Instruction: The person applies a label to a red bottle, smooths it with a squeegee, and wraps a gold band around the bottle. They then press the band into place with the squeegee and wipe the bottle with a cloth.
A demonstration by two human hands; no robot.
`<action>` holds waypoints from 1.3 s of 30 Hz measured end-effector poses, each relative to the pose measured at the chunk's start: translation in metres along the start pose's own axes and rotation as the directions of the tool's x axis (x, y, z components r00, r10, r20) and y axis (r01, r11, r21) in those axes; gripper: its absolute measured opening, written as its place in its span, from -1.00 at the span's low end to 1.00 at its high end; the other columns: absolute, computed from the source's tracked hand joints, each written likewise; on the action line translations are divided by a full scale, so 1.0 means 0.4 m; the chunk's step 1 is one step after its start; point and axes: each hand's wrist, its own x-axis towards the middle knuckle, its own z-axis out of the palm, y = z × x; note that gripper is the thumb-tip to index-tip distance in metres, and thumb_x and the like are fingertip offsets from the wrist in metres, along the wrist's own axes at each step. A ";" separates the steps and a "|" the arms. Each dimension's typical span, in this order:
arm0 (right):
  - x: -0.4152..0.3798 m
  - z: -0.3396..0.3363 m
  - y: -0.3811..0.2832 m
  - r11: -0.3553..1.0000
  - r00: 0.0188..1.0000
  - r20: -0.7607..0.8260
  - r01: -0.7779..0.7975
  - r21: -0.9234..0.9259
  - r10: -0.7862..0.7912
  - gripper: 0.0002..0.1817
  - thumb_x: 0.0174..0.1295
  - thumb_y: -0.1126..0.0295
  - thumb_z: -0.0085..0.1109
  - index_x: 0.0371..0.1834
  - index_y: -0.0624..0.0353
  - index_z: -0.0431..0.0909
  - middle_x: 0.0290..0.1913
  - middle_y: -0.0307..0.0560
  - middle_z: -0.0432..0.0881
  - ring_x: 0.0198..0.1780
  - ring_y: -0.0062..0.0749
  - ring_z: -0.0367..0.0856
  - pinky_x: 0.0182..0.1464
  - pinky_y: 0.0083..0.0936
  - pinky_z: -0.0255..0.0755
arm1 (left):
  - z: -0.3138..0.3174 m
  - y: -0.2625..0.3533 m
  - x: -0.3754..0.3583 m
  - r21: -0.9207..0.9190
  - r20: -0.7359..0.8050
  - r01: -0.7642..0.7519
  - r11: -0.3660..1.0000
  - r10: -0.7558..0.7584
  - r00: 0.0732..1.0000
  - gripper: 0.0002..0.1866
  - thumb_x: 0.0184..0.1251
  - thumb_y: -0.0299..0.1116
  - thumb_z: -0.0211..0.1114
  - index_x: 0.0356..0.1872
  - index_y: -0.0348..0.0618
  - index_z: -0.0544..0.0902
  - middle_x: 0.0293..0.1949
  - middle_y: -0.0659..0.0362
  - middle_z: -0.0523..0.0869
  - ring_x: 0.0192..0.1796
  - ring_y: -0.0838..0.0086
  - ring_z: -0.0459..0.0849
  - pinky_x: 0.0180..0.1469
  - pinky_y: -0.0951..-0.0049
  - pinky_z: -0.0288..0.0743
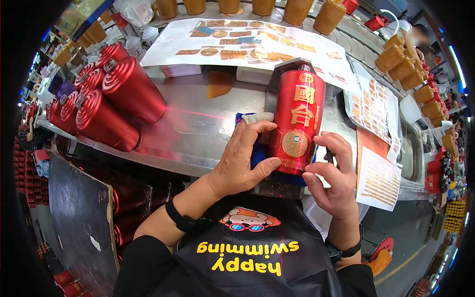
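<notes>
A red bottle [300, 111] with large gold characters and a round gold label [295, 144] lies tilted in a dark metal holder [271, 99] in front of me, its neck pointing away. My left hand [242, 153] grips its left side, thumb and index finger apart against the lower body. From the right, my right hand [336, 173] has curled fingertips against the lower right edge. A narrow dark thing shows between those fingers; I cannot make out what it is. Beneath the bottle there is blue cloth [258, 154], partly hidden, and a whitish cloth [257, 118] beside it.
Several plain red bottles [133, 91] stand on the left of the metal table [188, 123]. White sheets with gold stickers [232, 42] lie behind the holder; more sticker sheets [371, 101] are at right. Brown bottles [329, 16] line the conveyor behind. A sink [413, 148] is at far right.
</notes>
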 end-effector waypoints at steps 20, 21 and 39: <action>0.000 0.012 0.002 1.000 1.000 -0.007 -0.024 0.010 0.024 -0.67 -0.01 0.48 0.49 -0.15 0.18 0.65 0.19 0.12 0.52 0.28 0.15 0.46 0.25 -0.06 0.42 | 0.006 -0.006 0.001 -0.042 -0.024 0.012 0.999 -0.013 1.000 -0.45 0.34 -0.19 0.36 0.24 -0.23 0.43 0.05 -0.05 0.53 0.08 0.12 0.53 0.19 0.23 0.42; -0.001 0.013 0.003 1.000 1.000 -0.008 -0.025 0.009 0.025 -0.67 -0.01 0.48 0.49 -0.15 0.18 0.65 0.19 0.12 0.52 0.28 0.15 0.46 0.26 -0.06 0.41 | 0.006 -0.007 0.001 -0.037 -0.022 0.010 0.999 -0.011 1.000 -0.45 0.34 -0.19 0.36 0.24 -0.23 0.43 0.05 -0.05 0.53 0.08 0.12 0.53 0.19 0.23 0.42; -0.005 0.019 0.008 0.999 0.999 -0.024 -0.031 0.022 0.032 -0.66 0.00 0.47 0.49 -0.12 0.19 0.65 0.20 0.12 0.52 0.28 0.15 0.46 0.27 -0.06 0.40 | 0.006 -0.008 -0.001 -0.058 -0.019 0.017 0.998 -0.018 1.000 -0.45 0.30 -0.24 0.39 0.23 -0.23 0.44 0.06 -0.05 0.54 0.10 0.10 0.55 0.19 0.21 0.44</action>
